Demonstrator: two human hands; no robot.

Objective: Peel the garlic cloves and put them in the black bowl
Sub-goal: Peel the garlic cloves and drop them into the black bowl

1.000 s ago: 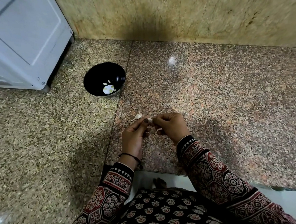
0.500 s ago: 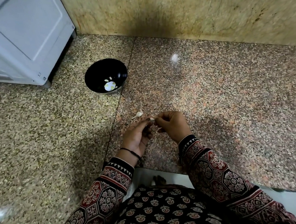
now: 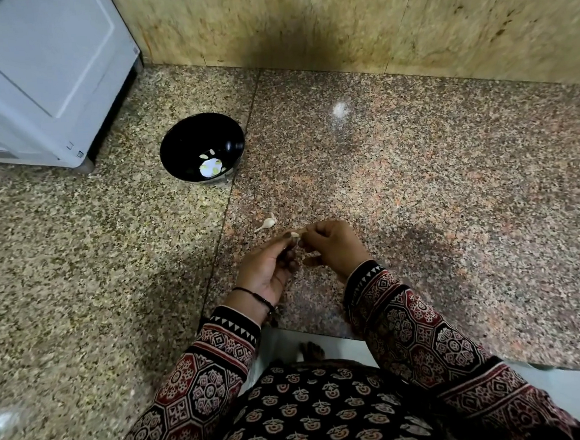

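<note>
Both hands are held together low over the worktop (image 3: 416, 176), toward its near edge, with the wrists angled inward and the patterned sleeves ending at the wrists. The left hand (image 3: 268, 267) is turned palm up, and its fingertips are pinched on a garlic clove (image 3: 295, 235). The right hand (image 3: 337, 247) is curled knuckles-up and its fingertips are closed on the same clove from the other side, so each grip is narrow and filled by the clove. Only a small pale sliver of the clove is seen between the fingertips; whether skin remains on it cannot be told. 1 loose clove (image 3: 269, 223), whitish with a thin tail, lies on the worktop just beyond the hands. The black bowl (image 3: 186, 137) stands nearer the far edge, to the left, beside a white appliance (image 3: 30, 66). A few pale cloves (image 3: 211, 153) are seen inside it, their count blurred against a white patch at its bottom.
</note>
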